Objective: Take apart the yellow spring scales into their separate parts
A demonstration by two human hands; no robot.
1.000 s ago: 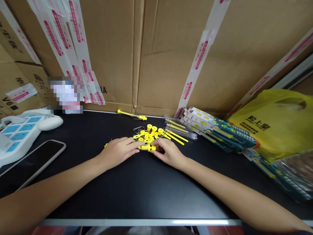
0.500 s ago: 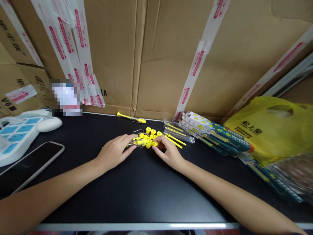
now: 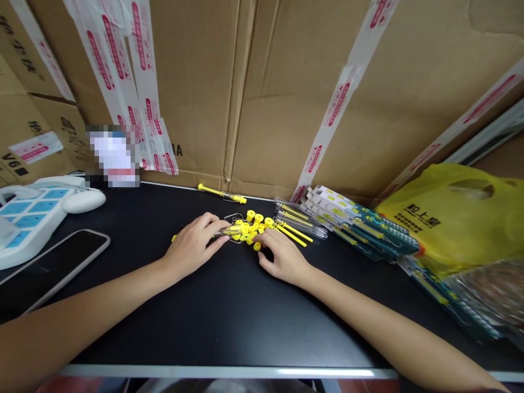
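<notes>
Several small yellow plastic parts (image 3: 251, 215) lie in a loose pile with thin bent wires at the middle of the black table. My left hand (image 3: 197, 243) pinches a clear tube piece with a yellow end (image 3: 244, 228) at the pile's left side. At the right side, my right hand (image 3: 282, 255) has its thumb and fingers apart, the fingertips at the yellow parts; a yellow cap (image 3: 257, 246) lies by them. Behind the pile rests a tube piece with a long yellow rod (image 3: 210, 190). Yellow rods (image 3: 295, 234) and clear tubes (image 3: 313, 229) lie to the right.
Stacked printed packages (image 3: 360, 221) and a yellow plastic bag (image 3: 454, 218) stand at the right. A phone (image 3: 53, 267) and a white power strip (image 3: 36, 213) lie at the left. Large cardboard boxes (image 3: 188, 93) rise behind the table (image 3: 229, 322).
My right hand has opened its thumb away from the fingers, and a yellow cap now lies free beside it. My left hand still pinches the tube piece. The view has shifted slightly.
</notes>
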